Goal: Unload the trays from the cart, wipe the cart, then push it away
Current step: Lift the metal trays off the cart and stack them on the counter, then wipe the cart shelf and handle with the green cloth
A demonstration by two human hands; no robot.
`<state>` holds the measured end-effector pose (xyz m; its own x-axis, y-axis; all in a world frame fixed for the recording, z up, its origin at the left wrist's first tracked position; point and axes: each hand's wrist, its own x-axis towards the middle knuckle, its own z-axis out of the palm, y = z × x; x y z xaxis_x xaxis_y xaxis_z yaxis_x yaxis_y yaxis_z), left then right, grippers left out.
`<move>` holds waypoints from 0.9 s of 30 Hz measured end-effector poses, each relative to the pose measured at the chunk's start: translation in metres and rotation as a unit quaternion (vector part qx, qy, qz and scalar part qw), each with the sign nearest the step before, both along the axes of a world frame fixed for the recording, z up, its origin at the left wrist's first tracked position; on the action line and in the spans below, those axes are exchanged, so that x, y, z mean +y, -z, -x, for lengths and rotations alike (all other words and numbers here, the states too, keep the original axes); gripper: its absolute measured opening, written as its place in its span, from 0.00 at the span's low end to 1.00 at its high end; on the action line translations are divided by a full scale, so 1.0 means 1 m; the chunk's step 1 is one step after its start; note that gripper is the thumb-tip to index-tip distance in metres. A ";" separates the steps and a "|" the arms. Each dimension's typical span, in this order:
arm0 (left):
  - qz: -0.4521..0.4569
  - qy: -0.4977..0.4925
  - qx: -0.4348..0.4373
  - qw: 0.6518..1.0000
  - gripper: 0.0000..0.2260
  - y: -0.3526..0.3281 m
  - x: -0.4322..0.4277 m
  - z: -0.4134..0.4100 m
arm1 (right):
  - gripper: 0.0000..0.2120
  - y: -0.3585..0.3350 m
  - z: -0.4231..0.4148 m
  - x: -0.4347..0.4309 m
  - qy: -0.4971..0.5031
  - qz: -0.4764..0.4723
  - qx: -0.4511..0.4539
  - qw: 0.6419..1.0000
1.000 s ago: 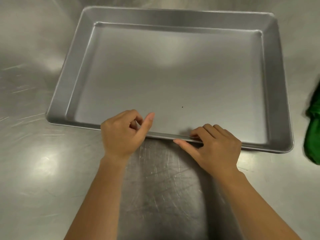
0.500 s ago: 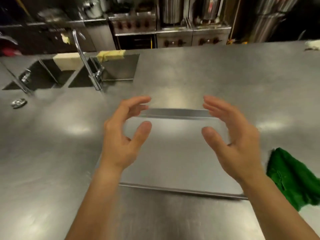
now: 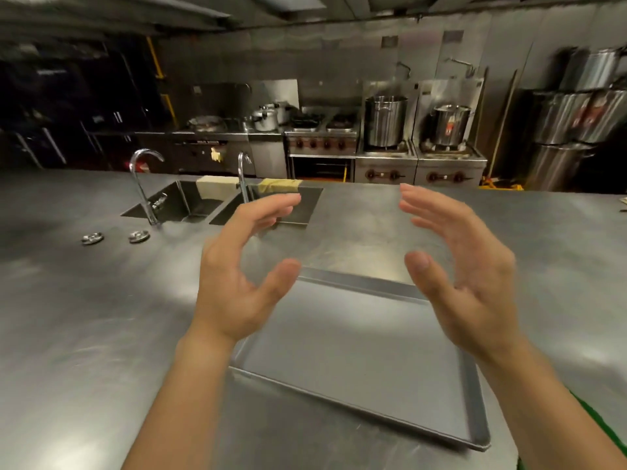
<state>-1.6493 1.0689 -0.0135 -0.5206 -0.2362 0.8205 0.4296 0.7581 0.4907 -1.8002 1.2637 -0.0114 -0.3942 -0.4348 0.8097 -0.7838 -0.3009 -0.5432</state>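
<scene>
Both hands are raised above the counter point(image 3: 84, 334), empty and spread: the left hand point(image 3: 237, 283) and the right hand point(image 3: 464, 276) face each other, palms inward, fingers loosely curved, touching nothing. Below and between them the tray point(image 3: 356, 361) lies flat on the steel, apparently set down here as one unloaded piece. At the lower right edge, a green sliver shows, possibly a cloth point(image 3: 607, 432) for wiping. Farther off are twin sinks point(image 3: 190, 205) with their taps. No cart is in view.
</scene>
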 end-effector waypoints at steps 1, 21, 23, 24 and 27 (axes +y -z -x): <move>0.006 -0.016 -0.002 1.000 0.27 -0.003 0.007 -0.010 | 0.25 -0.002 -0.003 0.002 -0.017 0.006 -0.001 1.000; 0.009 -0.275 0.007 0.961 0.27 -0.018 0.166 -0.210 | 0.23 -0.019 -0.142 0.043 -0.291 0.011 0.008 0.957; 0.004 -0.270 -0.001 0.963 0.27 -0.013 0.174 -0.217 | 0.23 -0.016 -0.153 0.054 -0.287 0.011 0.012 0.958; -0.002 -0.262 -0.004 0.965 0.27 -0.009 0.178 -0.218 | 0.23 -0.013 -0.155 0.061 -0.277 0.007 0.012 0.961; -0.014 -0.235 -0.005 0.972 0.27 0.003 0.191 -0.214 | 0.23 -0.002 -0.156 0.091 -0.242 -0.006 0.004 0.970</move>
<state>-1.4358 1.2594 -0.0162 -0.3579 -0.4709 0.8063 0.0348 0.8562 0.5155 -1.6445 1.3543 -0.0090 -0.1345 -0.5771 0.8055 -0.5563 -0.6287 -0.5434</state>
